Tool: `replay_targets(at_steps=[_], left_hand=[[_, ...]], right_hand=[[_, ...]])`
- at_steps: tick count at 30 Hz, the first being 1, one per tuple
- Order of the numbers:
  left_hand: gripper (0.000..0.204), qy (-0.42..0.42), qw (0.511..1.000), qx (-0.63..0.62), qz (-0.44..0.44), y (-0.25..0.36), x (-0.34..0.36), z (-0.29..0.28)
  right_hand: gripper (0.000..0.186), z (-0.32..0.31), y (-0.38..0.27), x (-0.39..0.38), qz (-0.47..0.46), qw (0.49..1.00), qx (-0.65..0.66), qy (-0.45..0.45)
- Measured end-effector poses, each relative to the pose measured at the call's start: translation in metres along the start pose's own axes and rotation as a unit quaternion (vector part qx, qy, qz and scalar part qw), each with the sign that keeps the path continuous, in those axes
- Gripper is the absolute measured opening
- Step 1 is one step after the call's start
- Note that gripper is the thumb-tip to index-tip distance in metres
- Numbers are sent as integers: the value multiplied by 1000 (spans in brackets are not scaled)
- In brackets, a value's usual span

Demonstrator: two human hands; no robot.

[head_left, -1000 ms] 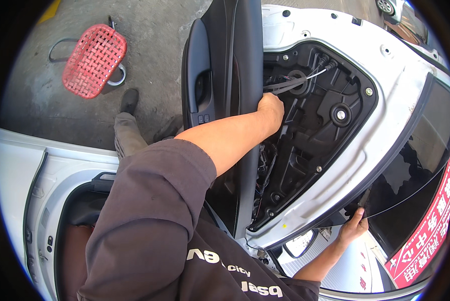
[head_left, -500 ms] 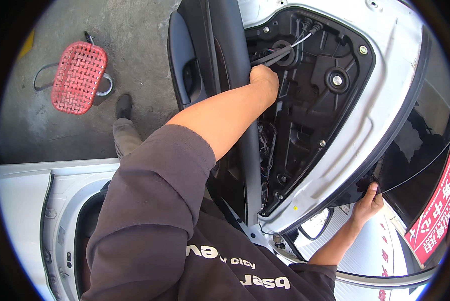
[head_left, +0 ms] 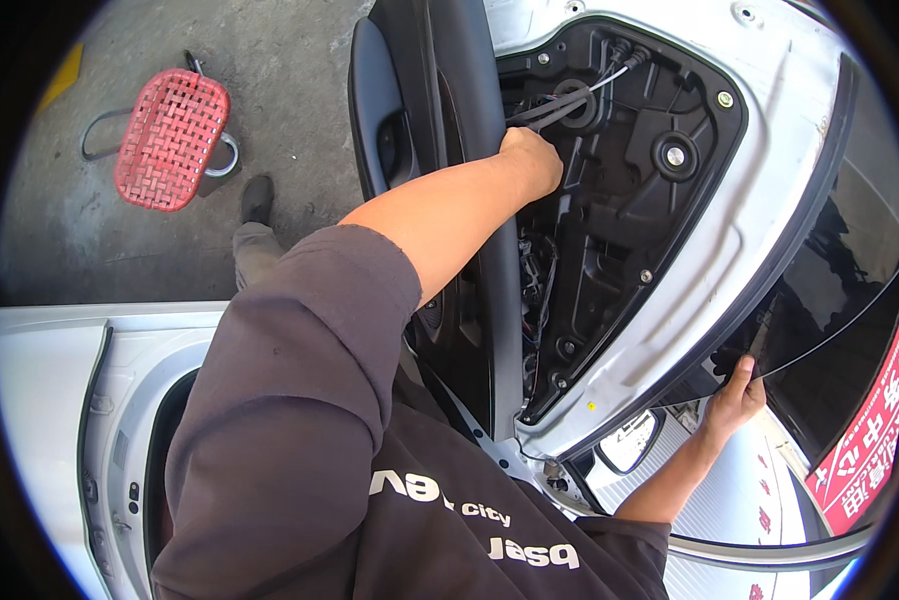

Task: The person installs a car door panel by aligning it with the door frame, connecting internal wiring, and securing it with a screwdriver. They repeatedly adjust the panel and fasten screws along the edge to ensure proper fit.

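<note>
My left hand (head_left: 532,160) is in the gap between the black door trim panel (head_left: 464,90) and the door's black inner carrier plate (head_left: 619,200). It looks closed beside the panel's edge, just below grey-sleeved cables (head_left: 566,104). Its fingertips are hidden, so what they grip cannot be made out. On the far side of the white door (head_left: 659,340), my right hand (head_left: 735,403) pinches the edge of the dark window glass (head_left: 819,270). The thumb lies on the glass and the other fingers are mostly hidden. The trim panel stands tilted away from the door.
A red woven stool (head_left: 172,140) with metal legs stands on the concrete floor at left. My shoe (head_left: 257,198) is near it. A white car body with an open door frame (head_left: 119,400) is at lower left. A side mirror (head_left: 631,440) and red banner (head_left: 869,430) are at right.
The view has shifted slightly, so the stool and floor sit a little further right and higher. Both hands keep their places on the door and glass.
</note>
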State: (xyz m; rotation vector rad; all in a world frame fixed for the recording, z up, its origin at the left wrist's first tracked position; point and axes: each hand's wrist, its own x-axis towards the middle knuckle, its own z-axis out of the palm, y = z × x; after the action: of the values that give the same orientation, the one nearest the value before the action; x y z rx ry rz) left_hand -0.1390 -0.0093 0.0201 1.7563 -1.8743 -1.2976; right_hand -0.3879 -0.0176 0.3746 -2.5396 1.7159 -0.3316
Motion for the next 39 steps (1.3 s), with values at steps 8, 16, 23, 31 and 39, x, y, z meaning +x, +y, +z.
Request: replay_targets(at_steps=[8, 16, 23, 31, 39], left_hand=[[81, -27, 954, -277, -109, 26, -7, 3], [29, 36, 997, -58, -46, 13, 3, 7], [27, 37, 997, -47, -54, 14, 13, 17], [26, 21, 993, -69, -88, 15, 21, 13], [26, 38, 993, -85, -79, 13, 25, 18]], right_hand=[[35, -3, 9, 0, -33, 999, 3, -1], [39, -4, 6, 0, -32, 999, -34, -2], [44, -2, 5, -2, -16, 1000, -6, 6], [40, 0, 10, -3, -20, 1000, 5, 19], [36, 8, 7, -5, -41, 999, -22, 1]])
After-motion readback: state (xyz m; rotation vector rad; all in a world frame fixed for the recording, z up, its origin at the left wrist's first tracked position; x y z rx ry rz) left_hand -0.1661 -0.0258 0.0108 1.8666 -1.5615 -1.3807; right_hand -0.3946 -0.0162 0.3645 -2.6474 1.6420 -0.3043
